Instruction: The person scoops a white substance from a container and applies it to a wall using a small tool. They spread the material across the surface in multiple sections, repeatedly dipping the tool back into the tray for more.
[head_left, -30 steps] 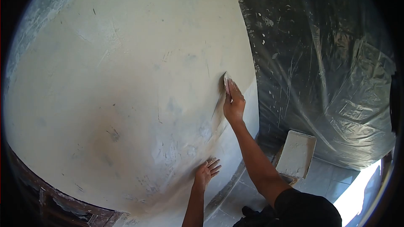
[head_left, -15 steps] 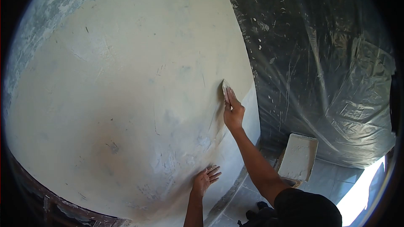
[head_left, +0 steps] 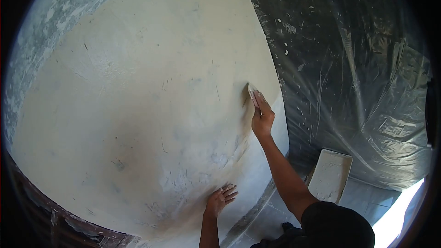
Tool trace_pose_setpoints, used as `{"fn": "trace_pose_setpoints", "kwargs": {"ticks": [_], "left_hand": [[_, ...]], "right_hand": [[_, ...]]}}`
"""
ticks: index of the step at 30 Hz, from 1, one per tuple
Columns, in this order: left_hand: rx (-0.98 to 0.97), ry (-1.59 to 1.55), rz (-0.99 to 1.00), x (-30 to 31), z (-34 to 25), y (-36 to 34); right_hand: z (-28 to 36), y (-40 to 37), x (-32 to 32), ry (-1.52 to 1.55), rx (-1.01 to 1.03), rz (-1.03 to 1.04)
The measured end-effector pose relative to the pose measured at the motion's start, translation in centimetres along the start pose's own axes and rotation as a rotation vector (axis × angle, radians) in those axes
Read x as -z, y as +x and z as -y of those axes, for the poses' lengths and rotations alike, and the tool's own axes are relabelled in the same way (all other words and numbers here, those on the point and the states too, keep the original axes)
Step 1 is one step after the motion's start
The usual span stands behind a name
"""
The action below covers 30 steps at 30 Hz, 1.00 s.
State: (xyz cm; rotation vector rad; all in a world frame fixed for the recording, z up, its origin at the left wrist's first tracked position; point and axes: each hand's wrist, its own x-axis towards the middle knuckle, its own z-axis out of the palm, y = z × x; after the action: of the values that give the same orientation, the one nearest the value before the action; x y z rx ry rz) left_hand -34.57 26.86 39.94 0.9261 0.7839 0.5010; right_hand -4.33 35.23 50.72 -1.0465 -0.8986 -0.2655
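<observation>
My right hand (head_left: 262, 118) grips a small putty knife (head_left: 252, 93) caked with white filler, its blade pressed against the cream plastered wall (head_left: 147, 92) near the wall's right edge. My left hand (head_left: 219, 199) lies flat on the lower part of the same wall, fingers spread, holding nothing. The wall surface shows scratches and grey patches low down.
Dark plastic sheeting (head_left: 349, 73) spattered with white covers the surface to the right of the wall. A white slab coated with filler (head_left: 330, 176) leans at its foot on a tiled floor (head_left: 363, 202). Bare grey plaster (head_left: 41, 32) borders the wall's upper left.
My right hand with the putty knife has shifted slightly right and up along the wall. The left hand stays flat on the wall. The view has tilted a little.
</observation>
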Motion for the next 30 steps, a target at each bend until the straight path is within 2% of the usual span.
{"fn": "trace_pose_setpoints", "kwargs": {"ticks": [1, 5, 6, 8, 10, 12, 14, 16, 18, 21, 22, 24, 26, 28, 29, 30], "left_hand": [[-0.003, 0.006, 0.000, -0.2, -0.2, -0.1], [0.026, -0.026, -0.064, 1.1, 1.0, 0.5], [0.037, -0.059, -0.106, 1.8, 1.4, 0.8], [0.025, 0.000, -0.146, 2.1, 1.6, 0.7], [0.031, 0.058, -0.191, 1.9, 0.9, -0.4], [0.057, 0.066, 0.017, 0.4, -0.6, -1.1], [0.069, 0.086, 0.027, 1.0, -0.7, -1.2], [0.079, 0.114, 0.052, 0.9, -1.0, -1.6], [0.081, 0.118, 0.076, 0.9, -1.3, -1.9], [0.094, 0.107, 0.083, 1.3, -1.4, -2.6], [0.091, 0.087, 0.075, 1.3, -1.5, -2.4], [0.094, 0.105, 0.050, 0.9, -1.7, -2.9], [0.113, 0.109, 0.003, 1.6, -1.5, -3.4], [0.119, 0.106, 0.220, 2.9, -1.2, -2.9], [0.109, 0.131, 0.198, 2.6, -1.3, -3.0], [0.104, 0.133, 0.199, 2.5, -1.4, -3.0]], "right_hand": [[-0.4, 0.2, -0.8, -0.022, 0.004, 0.010], [6.3, -13.9, 1.8, 0.082, -0.045, 0.320], [7.8, -17.6, 3.0, 0.134, -0.038, 0.407], [10.1, -20.0, 4.9, 0.343, -0.069, 0.491], [9.7, -15.2, 4.7, 0.274, -0.001, 0.335], [7.8, -6.7, 3.3, 0.092, -0.018, 0.138], [4.8, 0.6, 0.7, 0.108, -0.034, -0.045], [3.1, 4.3, -1.6, 0.083, -0.010, -0.112], [4.0, 1.5, -3.2, 0.030, 0.016, -0.023], [9.2, -10.1, -1.9, 0.051, -0.008, 0.121], [11.1, -14.3, -0.7, 0.047, -0.048, 0.238], [13.9, -18.2, 1.6, 0.260, 0.020, 0.264], [14.2, -14.3, 1.9, 0.278, 0.046, 0.214], [13.6, -5.2, 0.9, 0.156, 0.085, 0.014], [13.3, -0.8, 0.2, 0.210, 0.011, -0.072], [11.7, 2.7, -0.9, 0.129, 0.084, -0.128]]}}
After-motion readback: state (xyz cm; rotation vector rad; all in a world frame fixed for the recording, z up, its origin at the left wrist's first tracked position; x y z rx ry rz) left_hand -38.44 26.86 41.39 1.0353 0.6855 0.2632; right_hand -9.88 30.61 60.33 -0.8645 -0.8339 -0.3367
